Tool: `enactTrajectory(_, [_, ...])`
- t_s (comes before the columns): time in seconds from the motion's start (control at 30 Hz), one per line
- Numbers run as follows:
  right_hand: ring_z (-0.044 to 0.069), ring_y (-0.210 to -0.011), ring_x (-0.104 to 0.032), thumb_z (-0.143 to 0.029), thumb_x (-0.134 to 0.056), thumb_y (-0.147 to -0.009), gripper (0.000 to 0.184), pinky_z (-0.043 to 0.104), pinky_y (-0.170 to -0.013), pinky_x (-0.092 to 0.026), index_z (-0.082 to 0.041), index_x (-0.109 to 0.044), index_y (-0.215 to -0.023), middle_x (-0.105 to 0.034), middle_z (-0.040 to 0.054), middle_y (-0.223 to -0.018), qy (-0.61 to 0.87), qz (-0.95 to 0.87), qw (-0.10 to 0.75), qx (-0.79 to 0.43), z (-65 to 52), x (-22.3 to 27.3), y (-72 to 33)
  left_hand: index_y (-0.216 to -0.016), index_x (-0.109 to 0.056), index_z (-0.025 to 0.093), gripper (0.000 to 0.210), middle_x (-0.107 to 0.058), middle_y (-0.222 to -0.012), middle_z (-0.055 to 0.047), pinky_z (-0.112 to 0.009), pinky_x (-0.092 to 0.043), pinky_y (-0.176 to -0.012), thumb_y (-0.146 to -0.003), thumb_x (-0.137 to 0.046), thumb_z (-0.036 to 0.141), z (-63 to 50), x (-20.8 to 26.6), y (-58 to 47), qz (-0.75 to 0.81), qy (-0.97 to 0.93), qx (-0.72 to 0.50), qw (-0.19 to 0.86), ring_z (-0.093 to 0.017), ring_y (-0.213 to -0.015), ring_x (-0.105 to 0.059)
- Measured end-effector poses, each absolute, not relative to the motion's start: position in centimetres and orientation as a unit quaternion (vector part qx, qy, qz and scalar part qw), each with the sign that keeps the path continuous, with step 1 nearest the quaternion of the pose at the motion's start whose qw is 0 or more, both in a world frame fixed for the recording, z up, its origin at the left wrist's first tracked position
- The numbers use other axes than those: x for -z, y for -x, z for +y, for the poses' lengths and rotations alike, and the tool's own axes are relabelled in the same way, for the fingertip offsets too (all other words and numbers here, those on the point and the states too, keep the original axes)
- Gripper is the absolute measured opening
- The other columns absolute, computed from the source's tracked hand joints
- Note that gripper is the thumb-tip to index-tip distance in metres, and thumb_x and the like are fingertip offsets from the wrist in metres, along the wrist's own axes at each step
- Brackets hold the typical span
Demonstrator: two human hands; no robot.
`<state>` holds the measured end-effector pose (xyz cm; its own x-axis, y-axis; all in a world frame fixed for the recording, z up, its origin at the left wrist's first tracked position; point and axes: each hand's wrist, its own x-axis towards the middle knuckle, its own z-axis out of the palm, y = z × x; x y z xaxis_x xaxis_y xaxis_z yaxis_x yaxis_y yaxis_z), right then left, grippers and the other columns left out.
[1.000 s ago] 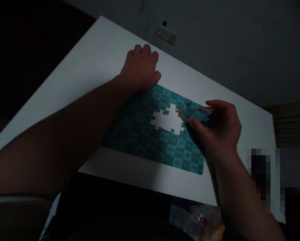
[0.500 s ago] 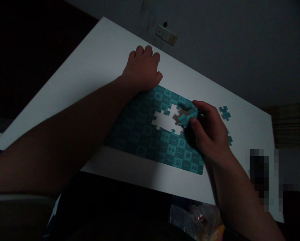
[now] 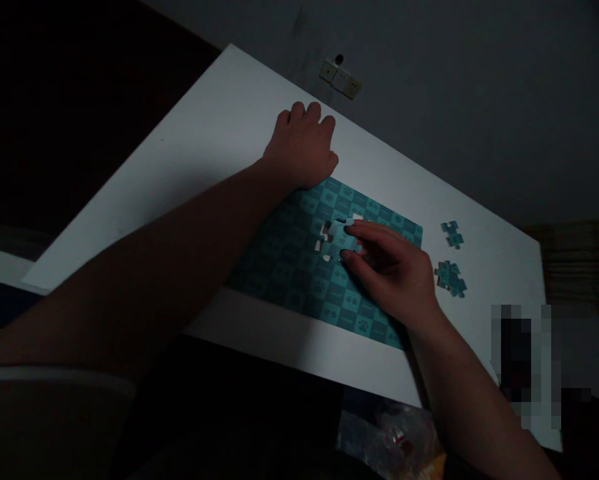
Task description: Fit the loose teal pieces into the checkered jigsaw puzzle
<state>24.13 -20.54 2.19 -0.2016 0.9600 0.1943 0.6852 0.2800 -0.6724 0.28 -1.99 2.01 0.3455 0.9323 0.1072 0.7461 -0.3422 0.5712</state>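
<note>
My right hand (image 3: pixel 397 273) pinches a light teal puzzle piece (image 3: pixel 338 233) between thumb and fingers. The piece is over the gap in a teal, paw-print checked jigsaw puzzle (image 3: pixel 349 300), with white slivers of tabletop showing round it. Whether the piece lies flat in the gap I cannot tell. My left hand (image 3: pixel 304 143) rests on the white table at the puzzle's far edge, seen from the back. Its fingers are curled under and nothing shows in them. My left forearm hides the puzzle's left part.
Right of the puzzle, one loose piece (image 3: pixel 452 235) lies on the white table (image 3: pixel 499 267), with a small pile of pieces (image 3: pixel 450 278) nearer me. Wall sockets (image 3: pixel 340 78) are beyond the far edge. Clear plastic bags (image 3: pixel 384 440) are below the near edge.
My right hand has moved left with the puzzle piece, from the gap's right side to over the gap, where the piece now covers most of it. My left hand stays by the puzzle's far edge.
</note>
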Motion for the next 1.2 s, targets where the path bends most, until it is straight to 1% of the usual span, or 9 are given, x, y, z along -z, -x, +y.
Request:
enactTrajectory(0.1, [0.044, -0.145, -0.09, -0.039, -0.093, -0.108, 0.031, 0.075, -0.116, -0.081, -0.045, -0.095, -0.139, -0.094, 0.0071, -0.158, 0.546, -0.754, 0.293, -0.22, -20.5, -2.4, -23.8, -0.177, -0.08, 0.063, 0.086, -0.089, -0.159, -0.003, -0.093, -0.045, -0.137, -0.092, -0.072, 0.062, -2.0, -1.9, -0.4, 0.538, -0.792, -0.214, 0.195, -0.06, -0.181, -0.045])
enactTrajectory(0.3, [0.035, -0.108, -0.092, -0.045, -0.093, -0.111, 0.032, 0.069, -0.102, -0.083, -0.04, -0.096, -0.142, -0.089, 0.0116, -0.165, 0.562, -0.755, 0.273, -0.2, -20.7, -2.6, -23.3, -0.179, -0.082, 0.055, 0.088, -0.085, -0.168, -0.004, -0.091, -0.045, -0.14, -0.091, -0.07, 0.058, -1.8, -1.6, -0.5, 0.534, -0.8, -0.219, 0.168, -0.061, -0.176, -0.05])
enactTrajectory(0.47, [0.042, -0.13, -0.091, -0.048, -0.091, -0.113, 0.032, 0.073, -0.109, -0.082, -0.042, -0.095, -0.145, -0.087, 0.0127, -0.166, 0.547, -0.771, 0.261, -0.193, -20.7, -2.3, -23.6, -0.172, -0.079, 0.072, 0.083, -0.092, -0.153, 0.004, -0.091, -0.045, -0.134, -0.09, -0.072, 0.065, -1.9, -1.8, -0.3, 0.534, -0.795, -0.209, 0.197, -0.059, -0.18, -0.044])
enactTrajectory(0.63, [0.045, -0.142, -0.088, -0.048, -0.09, -0.114, 0.03, 0.079, -0.118, -0.078, -0.044, -0.095, -0.143, -0.086, 0.0118, -0.168, 0.544, -0.772, 0.261, -0.198, -20.7, -2.2, -23.5, -0.175, -0.085, 0.046, 0.07, -0.08, -0.178, -0.004, -0.079, -0.044, -0.146, -0.107, -0.072, 0.058, -2.1, -1.6, -0.4, 0.545, -0.798, -0.218, 0.137, -0.054, -0.172, -0.057])
enactTrajectory(0.73, [0.045, -0.145, -0.087, -0.044, -0.092, -0.114, 0.028, 0.076, -0.12, -0.078, -0.043, -0.095, -0.141, -0.087, 0.0114, -0.167, 0.541, -0.769, 0.276, -0.198, -20.9, -2.2, -23.2, -0.177, -0.083, 0.053, 0.071, -0.082, -0.174, -0.002, -0.078, -0.046, -0.147, -0.108, -0.068, 0.054, -2.0, -1.5, -0.5, 0.542, -0.804, -0.203, 0.134, -0.055, -0.173, -0.057])
enactTrajectory(0.87, [0.035, -0.114, -0.09, -0.048, -0.102, -0.107, 0.039, 0.063, -0.103, -0.082, -0.042, -0.094, -0.145, -0.095, 0.0071, -0.141, 0.564, -0.713, 0.352, -0.224, -20.7, -2.3, -23.9, -0.182, -0.079, 0.042, 0.081, -0.079, -0.178, -0.008, -0.082, -0.045, -0.147, -0.104, -0.06, 0.053, -1.9, -1.9, -0.4, 0.54, -0.81, -0.183, 0.134, -0.056, -0.175, -0.053])
enactTrajectory(0.93, [0.032, -0.096, -0.085, -0.053, -0.107, -0.102, 0.044, 0.057, -0.091, -0.08, -0.04, -0.094, -0.142, -0.094, 0.0055, -0.122, 0.579, -0.664, 0.417, -0.223, -20.2, -2.3, -25.3, -0.186, -0.075, 0.047, 0.086, -0.08, -0.176, -0.006, -0.081, -0.041, -0.149, -0.103, -0.055, 0.059, -1.9, -2.1, -0.3, 0.538, -0.812, -0.171, 0.149, -0.056, -0.176, -0.049])
enactTrajectory(1.03, [0.036, -0.106, -0.085, -0.047, -0.11, -0.097, 0.041, 0.06, -0.097, -0.077, -0.04, -0.097, -0.135, -0.093, 0.0109, -0.13, 0.586, -0.613, 0.499, -0.176, -19.5, -2.6, -28.4, -0.189, -0.07, 0.048, 0.088, -0.077, -0.18, -0.002, -0.077, -0.035, -0.151, -0.104, -0.052, 0.063, -2.1, -2.3, -0.3, 0.543, -0.805, -0.165, 0.17, -0.054, -0.178, -0.042])
enactTrajectory(1.2, [0.031, -0.1, -0.083, -0.034, -0.111, -0.084, 0.053, 0.05, -0.086, -0.071, -0.037, -0.1, -0.136, -0.091, 0.0071, -0.117, 0.624, -0.592, 0.486, -0.155, -19.3, -3.1, -32.4, -0.189, -0.065, 0.022, 0.079, -0.059, -0.194, -0.01, -0.068, -0.037, -0.152, -0.117, -0.048, 0.05, -2.3, -2.5, -0.6, 0.566, -0.804, -0.122, 0.133, -0.044, -0.172, -0.042])
